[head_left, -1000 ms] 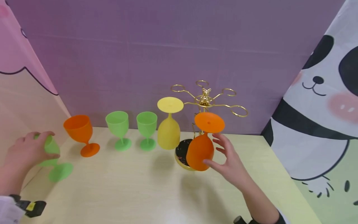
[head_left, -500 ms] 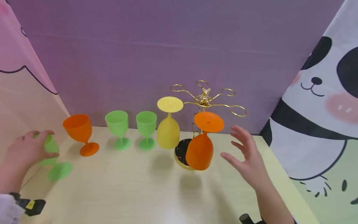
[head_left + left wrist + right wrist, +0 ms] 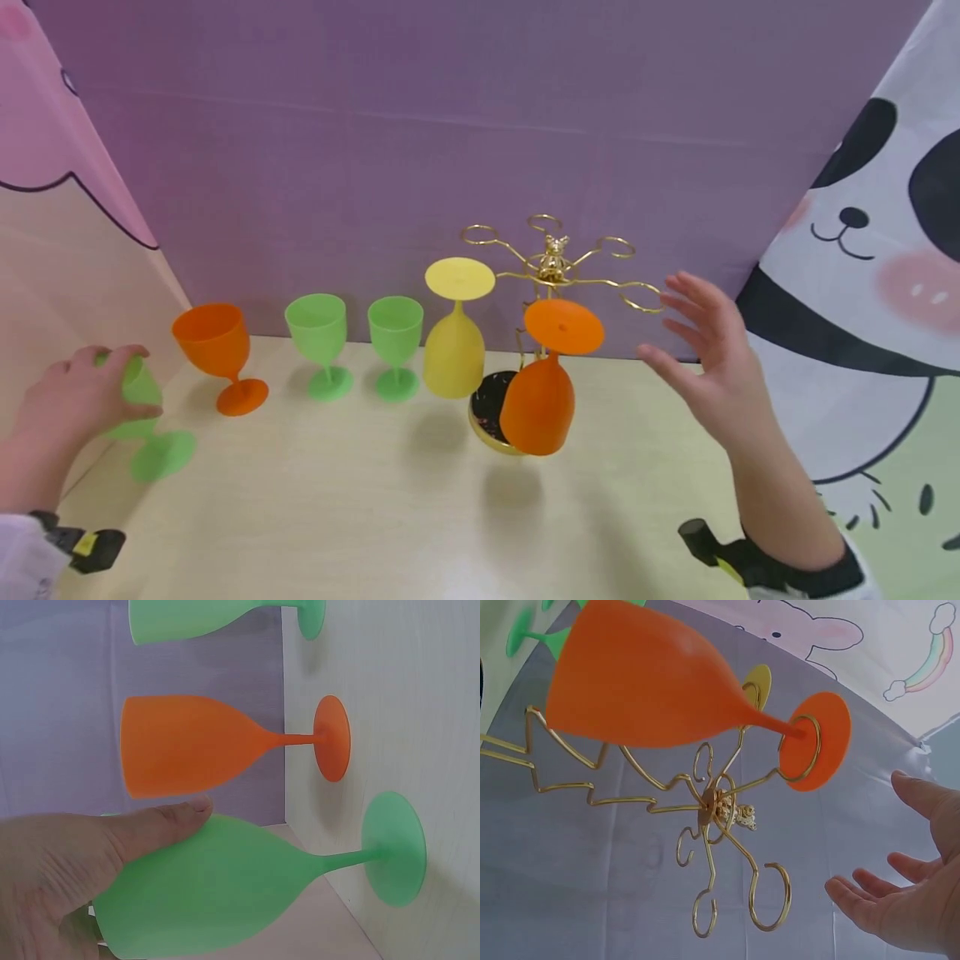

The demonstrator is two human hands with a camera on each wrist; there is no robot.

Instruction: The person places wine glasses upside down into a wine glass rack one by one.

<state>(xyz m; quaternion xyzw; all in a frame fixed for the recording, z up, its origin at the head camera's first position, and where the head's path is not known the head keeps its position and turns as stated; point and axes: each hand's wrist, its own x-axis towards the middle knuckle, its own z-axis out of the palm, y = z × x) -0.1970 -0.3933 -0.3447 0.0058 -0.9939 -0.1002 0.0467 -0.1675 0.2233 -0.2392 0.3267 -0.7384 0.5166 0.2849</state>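
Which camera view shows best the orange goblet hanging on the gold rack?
The right wrist view: the hanging orange goblet is slightly cropped but large, with the gold rack ring around its stem visible. The head view shows it upside down, its foot hiding the ring. The left wrist view lacks it, showing the standing orange goblet.

And away goes the right hand [image 3: 712, 367]! 1 second ago its thumb was at the hanging orange goblet's [image 3: 538, 408] bowl; 0.5 seconds ago, just beside it. Now it's well apart, raised, crossing the table's [image 3: 360, 500] rear right corner in the head view, more black wrist strap [image 3: 802, 567] showing.
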